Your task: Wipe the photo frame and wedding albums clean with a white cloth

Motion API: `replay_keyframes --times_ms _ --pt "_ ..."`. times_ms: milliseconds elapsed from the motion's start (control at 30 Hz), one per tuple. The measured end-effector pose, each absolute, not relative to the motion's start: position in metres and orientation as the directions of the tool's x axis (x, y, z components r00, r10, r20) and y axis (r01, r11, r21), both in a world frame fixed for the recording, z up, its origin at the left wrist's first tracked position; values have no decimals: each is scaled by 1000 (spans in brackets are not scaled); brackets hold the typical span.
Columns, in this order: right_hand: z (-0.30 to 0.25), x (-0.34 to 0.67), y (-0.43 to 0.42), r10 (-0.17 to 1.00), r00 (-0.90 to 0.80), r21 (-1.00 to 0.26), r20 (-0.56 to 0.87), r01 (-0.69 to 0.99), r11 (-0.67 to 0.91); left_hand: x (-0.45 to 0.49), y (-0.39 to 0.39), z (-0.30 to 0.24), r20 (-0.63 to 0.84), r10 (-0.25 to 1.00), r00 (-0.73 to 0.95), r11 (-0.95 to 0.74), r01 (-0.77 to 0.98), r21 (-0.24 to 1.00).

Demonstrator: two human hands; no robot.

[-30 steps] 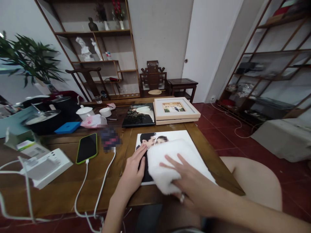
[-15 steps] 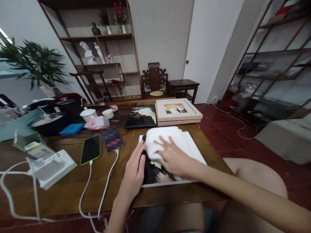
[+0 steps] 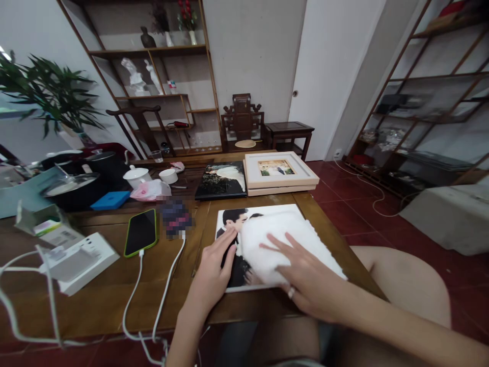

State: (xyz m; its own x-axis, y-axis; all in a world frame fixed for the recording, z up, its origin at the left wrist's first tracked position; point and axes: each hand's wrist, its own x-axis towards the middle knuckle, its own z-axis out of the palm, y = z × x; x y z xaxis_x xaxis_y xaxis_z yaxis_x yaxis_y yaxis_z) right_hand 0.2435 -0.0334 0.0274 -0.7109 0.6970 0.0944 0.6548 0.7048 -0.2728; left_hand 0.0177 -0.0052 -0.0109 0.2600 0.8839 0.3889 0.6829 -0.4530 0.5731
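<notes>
A photo panel with a printed picture of a couple lies flat near the table's front edge. My left hand rests on its left side, fingers stretched out over the dark suit. A folded white towel covers the middle and right of the panel, draping past its right edge. My right hand, with a ring on one finger, holds the towel against the surface. Its fingers are spread over the cloth, and the thumb is partly hidden. The towel hides much of the second figure.
Behind the panel lie a dark photo panel and stacked light wooden frames. To the left are a green-cased phone with a white cable, an open white box, a blue box and a lidded pot.
My right hand has slid the towel right and toward me, uncovering a printed head at the panel's upper left. My left hand stays in nearly the same place on the panel.
</notes>
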Motion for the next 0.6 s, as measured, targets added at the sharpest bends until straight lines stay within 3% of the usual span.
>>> replay_keyframes --times_ms 167,433,600 --pt "28 232 17 777 -610 -277 155 728 627 17 -3 -12 391 875 285 -467 713 523" --pt "37 158 58 656 -726 -213 208 621 754 18 -3 -8 426 852 305 -494 737 461" --pt "30 183 57 658 -721 -213 218 623 753 17 -2 -11 426 849 312 -501 733 461"
